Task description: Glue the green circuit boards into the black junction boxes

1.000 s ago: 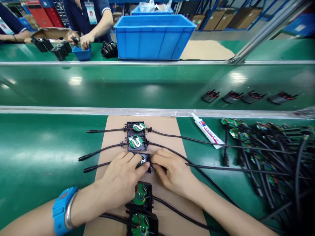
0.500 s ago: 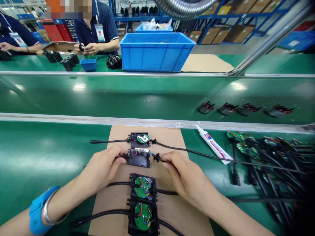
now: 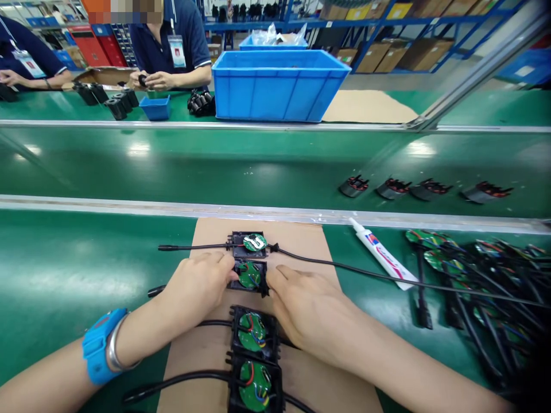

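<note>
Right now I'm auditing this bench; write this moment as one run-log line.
Left hand: left edge of second-farthest black housing | right hand: its right edge | green circuit board: inside housing | white tube: right of cardboard

The near bench (image 3: 64, 258) is glossy green, with a pale rail (image 3: 129, 205) along its far edge. Near its middle I see a sheet of brown cardboard (image 3: 301, 235), bearing a column of four black cases (image 3: 271, 331). A white tube (image 3: 383, 255) lies aslant to the right of the cardboard, and further right sprawls a heap of cables and boards (image 3: 482, 310). Past the rail, four metal cores (image 3: 390, 190) rest on a green strip (image 3: 215, 166). The far bench (image 3: 38, 109) carries a big blue bin (image 3: 275, 89), a small blue tray (image 3: 155, 109) and black parts (image 3: 115, 108).
</note>
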Motion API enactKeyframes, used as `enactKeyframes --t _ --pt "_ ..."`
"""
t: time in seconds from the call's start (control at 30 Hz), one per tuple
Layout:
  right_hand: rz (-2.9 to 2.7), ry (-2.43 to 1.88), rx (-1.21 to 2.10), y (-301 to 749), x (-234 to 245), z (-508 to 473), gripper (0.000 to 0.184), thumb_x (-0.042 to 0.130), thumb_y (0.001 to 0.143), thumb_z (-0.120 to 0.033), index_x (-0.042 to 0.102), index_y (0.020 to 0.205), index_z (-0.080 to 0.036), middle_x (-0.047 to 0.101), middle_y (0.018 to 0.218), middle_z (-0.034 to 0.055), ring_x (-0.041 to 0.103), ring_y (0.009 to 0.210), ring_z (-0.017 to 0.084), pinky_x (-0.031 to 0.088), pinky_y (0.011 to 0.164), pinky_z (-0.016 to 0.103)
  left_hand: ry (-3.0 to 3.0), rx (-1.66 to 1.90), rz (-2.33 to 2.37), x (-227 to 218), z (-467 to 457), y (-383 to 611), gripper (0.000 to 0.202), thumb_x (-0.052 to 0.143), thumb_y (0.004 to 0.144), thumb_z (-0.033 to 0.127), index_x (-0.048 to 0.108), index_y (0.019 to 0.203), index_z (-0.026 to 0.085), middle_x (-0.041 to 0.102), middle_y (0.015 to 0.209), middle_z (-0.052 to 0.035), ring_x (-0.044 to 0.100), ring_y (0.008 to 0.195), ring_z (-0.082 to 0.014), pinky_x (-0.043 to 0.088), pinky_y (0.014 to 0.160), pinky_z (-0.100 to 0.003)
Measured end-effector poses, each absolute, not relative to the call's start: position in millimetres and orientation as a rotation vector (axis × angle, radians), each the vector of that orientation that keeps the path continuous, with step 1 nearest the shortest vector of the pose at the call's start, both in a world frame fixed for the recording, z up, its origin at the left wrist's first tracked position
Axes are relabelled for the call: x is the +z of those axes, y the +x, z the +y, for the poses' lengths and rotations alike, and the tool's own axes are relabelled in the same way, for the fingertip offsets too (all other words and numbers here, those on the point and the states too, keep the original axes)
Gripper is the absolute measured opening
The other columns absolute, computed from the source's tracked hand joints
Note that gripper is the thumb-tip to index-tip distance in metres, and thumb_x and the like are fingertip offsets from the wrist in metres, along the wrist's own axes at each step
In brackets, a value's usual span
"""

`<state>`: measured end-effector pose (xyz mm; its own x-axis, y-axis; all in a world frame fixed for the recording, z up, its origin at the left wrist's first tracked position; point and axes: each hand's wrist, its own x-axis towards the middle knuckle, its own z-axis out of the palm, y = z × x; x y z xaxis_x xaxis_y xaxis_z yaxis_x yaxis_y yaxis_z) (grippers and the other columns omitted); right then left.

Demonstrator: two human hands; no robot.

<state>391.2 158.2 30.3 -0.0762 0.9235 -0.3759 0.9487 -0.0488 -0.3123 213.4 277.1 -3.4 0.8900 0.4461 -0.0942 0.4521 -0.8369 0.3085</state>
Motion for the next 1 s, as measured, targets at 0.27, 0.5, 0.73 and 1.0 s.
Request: enactKeyframes --t 0.27,0.5,0.73,1.0 --pt "2.173 2.012 -0.842 389.8 25.5 173.8 0.033 0.039 0.084 -0.022 0.057 0.112 -0.019 0.066 0.083 0.008 0.063 0.075 0.026 0.033 0.059 0.033 2.648 0.153 0.623 -10.2 286.3 209.3 0.013 0.055 0.087 0.015 0.066 0.094 0.017 0.07 0.09 -0.0039 0.068 0.081 -0.0227 0.057 0.07 -0.037" --pt "2.221 1.977 -0.745 385.6 17.1 175.2 0.038 0.041 0.085 -0.02 0.063 0.115 -0.013 0.067 0.081 0.0104 0.064 0.073 0.026 0.04 0.059 0.035 2.82 0.396 0.481 -8.0 288.1 206.4 0.023 0.047 0.086 0.007 0.067 0.093 0.014 0.069 0.088 -0.0054 0.065 0.079 -0.0188 0.057 0.068 -0.031" --pt "2.315 2.063 -0.75 385.6 10.7 171.7 0.036 0.042 0.083 -0.018 0.065 0.111 -0.01 0.067 0.079 0.0117 0.064 0.071 0.022 0.043 0.063 0.034 2.945 0.429 0.469 -17.3 282.2 201.3 0.016 0.047 0.09 0.011 0.062 0.087 0.014 0.062 0.079 -0.0037 0.06 0.073 -0.019 0.053 0.061 -0.031" --pt "2.317 2.069 -0.751 384.4 10.5 173.4 0.039 0.041 0.083 -0.019 0.065 0.112 -0.011 0.069 0.082 0.012 0.065 0.073 0.027 0.04 0.061 0.037 3.182 0.162 0.159 -12.8 284.2 201.5 0.021 0.046 0.08 0.005 0.063 0.092 0.011 0.061 0.08 -0.0052 0.056 0.073 -0.0223 0.053 0.063 -0.037"
